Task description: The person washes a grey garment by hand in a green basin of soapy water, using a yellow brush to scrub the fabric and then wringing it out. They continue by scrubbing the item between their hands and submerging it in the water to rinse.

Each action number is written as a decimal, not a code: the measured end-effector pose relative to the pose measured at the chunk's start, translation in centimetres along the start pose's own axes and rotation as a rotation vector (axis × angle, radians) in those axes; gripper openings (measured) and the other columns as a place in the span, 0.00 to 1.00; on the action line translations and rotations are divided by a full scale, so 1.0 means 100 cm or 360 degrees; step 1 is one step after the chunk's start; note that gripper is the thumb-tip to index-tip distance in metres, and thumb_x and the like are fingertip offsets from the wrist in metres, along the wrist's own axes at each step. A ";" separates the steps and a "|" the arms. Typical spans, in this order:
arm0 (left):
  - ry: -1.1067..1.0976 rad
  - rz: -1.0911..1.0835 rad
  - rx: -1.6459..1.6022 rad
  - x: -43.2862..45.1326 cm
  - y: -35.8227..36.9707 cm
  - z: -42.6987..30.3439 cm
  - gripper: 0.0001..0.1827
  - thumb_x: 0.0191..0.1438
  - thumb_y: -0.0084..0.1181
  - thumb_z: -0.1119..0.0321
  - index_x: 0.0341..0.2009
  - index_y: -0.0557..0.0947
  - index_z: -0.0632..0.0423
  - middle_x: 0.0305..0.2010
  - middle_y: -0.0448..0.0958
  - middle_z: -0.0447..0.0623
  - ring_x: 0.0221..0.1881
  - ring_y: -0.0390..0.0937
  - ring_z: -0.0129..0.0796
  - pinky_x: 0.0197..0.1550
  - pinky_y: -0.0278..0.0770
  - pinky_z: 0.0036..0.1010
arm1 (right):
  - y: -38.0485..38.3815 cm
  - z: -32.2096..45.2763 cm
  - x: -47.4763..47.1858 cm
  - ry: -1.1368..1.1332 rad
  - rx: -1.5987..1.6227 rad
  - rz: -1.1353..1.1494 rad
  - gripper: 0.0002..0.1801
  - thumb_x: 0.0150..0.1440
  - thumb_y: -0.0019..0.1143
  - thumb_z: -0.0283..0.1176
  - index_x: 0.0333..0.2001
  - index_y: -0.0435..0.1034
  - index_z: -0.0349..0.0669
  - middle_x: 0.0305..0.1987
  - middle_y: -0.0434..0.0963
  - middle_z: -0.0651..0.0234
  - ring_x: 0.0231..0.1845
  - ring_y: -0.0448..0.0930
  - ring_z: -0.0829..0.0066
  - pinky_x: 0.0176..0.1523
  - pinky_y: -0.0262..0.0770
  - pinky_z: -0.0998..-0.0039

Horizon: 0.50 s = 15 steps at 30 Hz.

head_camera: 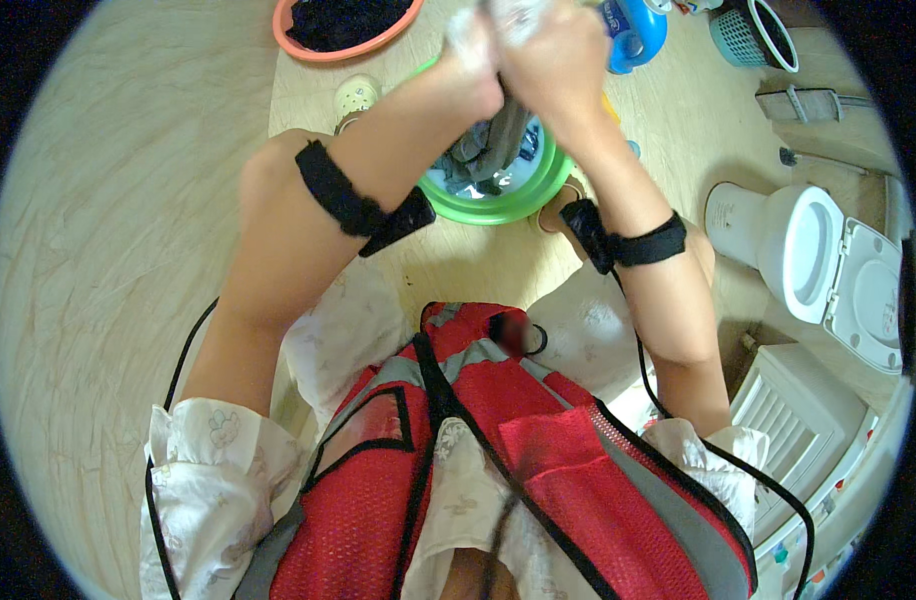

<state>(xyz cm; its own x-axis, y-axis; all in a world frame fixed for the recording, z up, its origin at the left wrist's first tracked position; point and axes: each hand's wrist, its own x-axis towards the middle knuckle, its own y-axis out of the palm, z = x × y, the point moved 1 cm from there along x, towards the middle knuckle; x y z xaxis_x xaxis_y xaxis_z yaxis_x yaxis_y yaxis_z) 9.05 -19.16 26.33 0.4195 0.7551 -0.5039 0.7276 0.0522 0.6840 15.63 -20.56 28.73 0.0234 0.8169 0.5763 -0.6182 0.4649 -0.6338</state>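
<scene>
Both hands are raised together at the top edge of the view, above a green plastic basin [484, 212]. Suds cover part of my left hand [474, 64], which is blurred and closed on a dark grey wet cloth [507, 135]. My right hand [555, 56] is closed on the same cloth close beside it, with white foam at its fingers. The cloth hangs from between the hands into the basin, where more dark fabric lies in cloudy, sudsy water. The upper part of the grip is cut off by the picture's edge.
An orange basin [343, 54] of black fabric stands at the upper left. A blue detergent bottle [641, 34] and a teal basket [735, 37] are at the upper right. A white toilet [777, 247] and a white slatted plastic stool [795, 420] stand at the right. Black cables run along both arms.
</scene>
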 end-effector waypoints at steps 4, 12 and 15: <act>0.0009 0.0041 0.0089 0.006 0.003 -0.008 0.15 0.60 0.38 0.61 0.40 0.75 0.56 0.38 0.76 0.50 0.39 0.75 0.37 0.40 0.74 0.33 | 0.001 -0.013 0.010 0.0008 -0.0069 -0.0036 0.15 0.53 0.45 0.33 0.18 0.67 0.37 0.18 0.71 0.50 0.21 0.73 0.48 0.24 0.69 0.58; 0.0183 0.0021 -0.0015 0.020 -0.005 0.005 0.19 0.60 0.38 0.52 0.33 0.77 0.52 0.34 0.77 0.50 0.35 0.76 0.36 0.40 0.74 0.31 | 0.000 -0.021 0.004 0.0248 -0.0228 -0.0084 0.17 0.49 0.52 0.42 0.17 0.73 0.42 0.17 0.72 0.51 0.21 0.76 0.51 0.25 0.72 0.58; 0.0391 0.0140 0.0018 0.016 -0.013 0.004 0.14 0.60 0.41 0.55 0.34 0.76 0.49 0.34 0.76 0.47 0.35 0.75 0.32 0.39 0.75 0.29 | -0.005 -0.010 0.012 0.0396 -0.0452 0.0035 0.17 0.50 0.51 0.42 0.18 0.73 0.41 0.17 0.72 0.51 0.20 0.76 0.51 0.24 0.72 0.58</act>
<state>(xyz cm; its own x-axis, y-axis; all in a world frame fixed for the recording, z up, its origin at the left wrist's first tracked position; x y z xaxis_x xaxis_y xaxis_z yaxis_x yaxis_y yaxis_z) 9.00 -18.29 24.41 0.3383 0.8924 -0.2986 0.7006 -0.0270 0.7130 16.78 -19.50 29.19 0.2243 0.8695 0.4401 -0.3789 0.4939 -0.7826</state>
